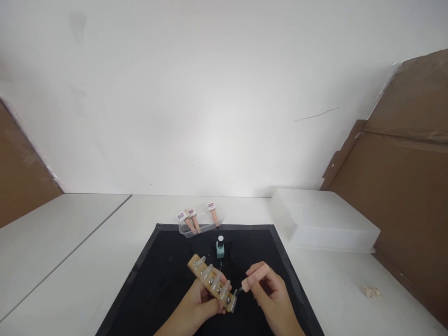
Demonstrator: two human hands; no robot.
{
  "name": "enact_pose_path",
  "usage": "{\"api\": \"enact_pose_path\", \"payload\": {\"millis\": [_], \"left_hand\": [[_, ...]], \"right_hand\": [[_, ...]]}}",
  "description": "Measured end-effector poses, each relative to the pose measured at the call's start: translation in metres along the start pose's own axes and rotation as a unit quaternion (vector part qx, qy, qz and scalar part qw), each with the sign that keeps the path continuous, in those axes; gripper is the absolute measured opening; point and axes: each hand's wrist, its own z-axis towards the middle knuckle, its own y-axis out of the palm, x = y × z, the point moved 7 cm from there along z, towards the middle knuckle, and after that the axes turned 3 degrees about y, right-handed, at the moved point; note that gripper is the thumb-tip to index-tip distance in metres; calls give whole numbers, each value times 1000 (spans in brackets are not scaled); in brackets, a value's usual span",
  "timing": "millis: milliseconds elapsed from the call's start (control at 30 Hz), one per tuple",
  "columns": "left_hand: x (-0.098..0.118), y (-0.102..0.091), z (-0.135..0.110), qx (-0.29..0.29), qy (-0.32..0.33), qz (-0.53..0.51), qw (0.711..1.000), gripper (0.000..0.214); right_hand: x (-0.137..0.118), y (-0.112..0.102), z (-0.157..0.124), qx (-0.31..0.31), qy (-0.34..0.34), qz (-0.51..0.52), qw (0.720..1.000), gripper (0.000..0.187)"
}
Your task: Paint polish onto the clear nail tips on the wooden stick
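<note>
My left hand is wrapped round a wooden strip of false nails, held tilted over the black mat. Several clear nail tips stand out from the strip on round metal mounts. In my right hand is a pink applicator with a thin dark tip. That tip points left and meets, or nearly meets, the nail tip at the strip's near end; contact is too small to tell. Just beyond the strip, a teal nail polish bottle with a dark and white cap stands upright.
A clear plastic tray with 3 pink, white-labelled sticks sits at the back edge of the black mat. To the right stands a white box. Small pale pieces lie at far right. Brown cardboard borders the right side.
</note>
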Motion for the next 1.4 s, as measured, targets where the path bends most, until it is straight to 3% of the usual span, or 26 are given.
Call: {"api": "enact_pose_path", "payload": {"millis": [133, 433, 733, 1033, 1300, 1400], "left_hand": [[0, 3, -1, -15, 4, 27, 1000, 37], [3, 9, 3, -42, 47, 72, 995, 33], [-1, 10, 2, -57, 47, 71, 995, 34], [0, 10, 4, -48, 39, 82, 995, 35], [-7, 8, 4, -62, 49, 75, 994, 35], [-6, 8, 4, -64, 52, 80, 993, 35]], "right_hand": [[2, -9, 3, 32, 22, 0, 999, 29], [-6, 11, -5, -57, -31, -7, 998, 30], [1, -8, 3, 31, 15, -32, 999, 32], [-1, 11, -5, -72, -25, -30, 997, 30], [4, -7, 4, 24, 9, -51, 998, 31], [1, -5, 3, 13, 3, -41, 999, 31]]}}
